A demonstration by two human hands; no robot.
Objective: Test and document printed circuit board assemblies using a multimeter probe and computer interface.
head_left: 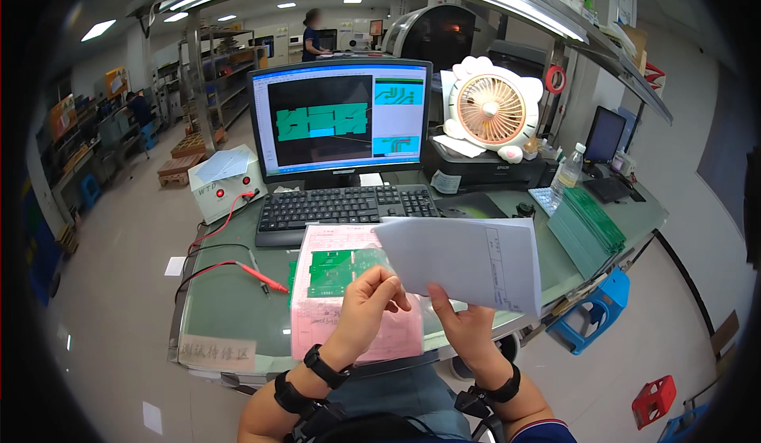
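My right hand [466,328] grips a stack of white paper sheets [444,257], thumb in front, and holds it tilted above the desk. Close to the stack's lower left corner is my left hand [369,304], its fingers curled and pinched together; what they hold, if anything, I cannot make out. Under it lies a pink printed form [317,336], with clear plastic film [369,262] showing near the fingers. A green circuit board [329,273] rests on the form, partly covered by the hand and film.
Behind the form stand a black keyboard [317,211] and a monitor [341,122]. Red and black test probes [265,278] lie at left, wired to a white box [226,189]. A fan [490,108], a bottle [567,172] and stacked green boards [587,229] occupy the right.
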